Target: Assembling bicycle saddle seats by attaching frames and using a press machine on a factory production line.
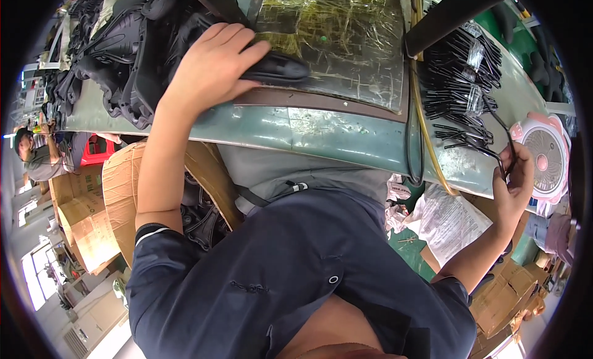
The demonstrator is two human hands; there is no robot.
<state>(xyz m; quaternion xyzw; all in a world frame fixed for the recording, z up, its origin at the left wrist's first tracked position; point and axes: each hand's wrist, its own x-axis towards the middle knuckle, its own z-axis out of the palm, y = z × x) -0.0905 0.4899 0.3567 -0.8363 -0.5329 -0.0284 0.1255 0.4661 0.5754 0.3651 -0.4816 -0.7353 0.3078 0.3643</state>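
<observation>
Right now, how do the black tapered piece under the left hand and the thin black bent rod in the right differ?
The tapered piece is broad; the bent rod is slender. The left hand covers the piece partly; the right hand pinches the rod. Both are black.

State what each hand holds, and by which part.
Right hand: a thin black rod, pinched near one end. Left hand: over a black moulded part; grip unclear.

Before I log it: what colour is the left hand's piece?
The piece is black, clearest in head view.
</observation>
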